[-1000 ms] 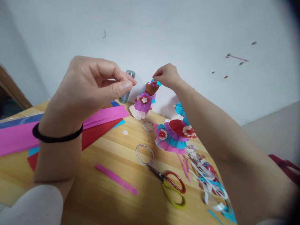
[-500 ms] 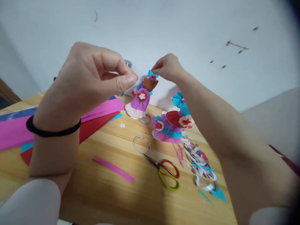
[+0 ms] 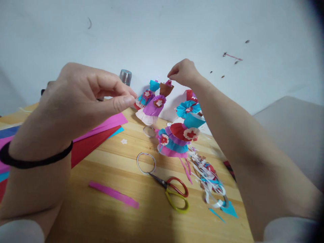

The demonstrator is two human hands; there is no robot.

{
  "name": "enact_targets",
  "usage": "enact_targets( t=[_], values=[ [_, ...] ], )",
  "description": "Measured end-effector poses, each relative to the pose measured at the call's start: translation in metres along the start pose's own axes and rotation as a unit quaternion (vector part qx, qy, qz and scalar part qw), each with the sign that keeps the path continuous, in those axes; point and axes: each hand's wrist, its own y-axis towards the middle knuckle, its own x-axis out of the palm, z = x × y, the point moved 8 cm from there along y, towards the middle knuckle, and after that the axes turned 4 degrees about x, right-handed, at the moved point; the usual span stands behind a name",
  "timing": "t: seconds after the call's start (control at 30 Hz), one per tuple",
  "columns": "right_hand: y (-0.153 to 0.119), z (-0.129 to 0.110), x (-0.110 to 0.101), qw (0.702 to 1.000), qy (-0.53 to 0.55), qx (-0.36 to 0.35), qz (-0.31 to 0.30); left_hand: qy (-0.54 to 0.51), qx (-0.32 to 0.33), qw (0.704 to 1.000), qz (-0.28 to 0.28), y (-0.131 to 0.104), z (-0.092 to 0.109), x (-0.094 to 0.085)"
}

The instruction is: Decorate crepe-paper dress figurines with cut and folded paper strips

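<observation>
A pale wooden bench (image 3: 118, 172) spread across the lower frame. Left of centre, the left hand (image 3: 91, 96) had its thumb and forefinger pinched together; whether anything fine lay between them I could not tell. The right hand (image 3: 184, 72), above centre, was pinched likewise, any hold unclear. The purple paper dress with brown top and white frilled hem (image 3: 152, 107) stood at the frame's centre, below and left of the right hand, the nearer of the two; its long axis slanted, top leaning right. A blue paper dress (image 3: 154, 85) was partly hidden behind it. The small pink paper roll (image 3: 168, 82) at the brown top sat just under the right fingertips, contact hard to make out
</observation>
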Motion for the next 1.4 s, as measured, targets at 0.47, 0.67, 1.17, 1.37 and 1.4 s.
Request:
enact_targets(
  t=[0.47,0.67,1.17,1.37,1.4],
  values=[
    [0.000,0.029,0.004,0.998,-0.042,0.025,-0.037,0.036,0.029,0.999,-0.025,0.002,0.007,0.015],
    [-0.005,0.006,-0.021,1.000,-0.007,0.024,-0.005,0.038,-0.007,0.999,0.009,0.003,0.001,0.005],
    [0.009,-0.073,0.025,0.997,-0.014,-0.054,-0.048,0.047,-0.007,0.999,0.007,0.003,0.002,-0.005],
    [0.012,-0.081,0.030,0.993,-0.025,-0.088,-0.072,0.049,0.014,0.998,0.030,0.002,0.000,-0.009],
    [0.011,-0.081,0.026,0.993,-0.021,-0.089,-0.071,0.047,0.018,0.998,0.032,0.002,0.000,-0.009]
  ],
)
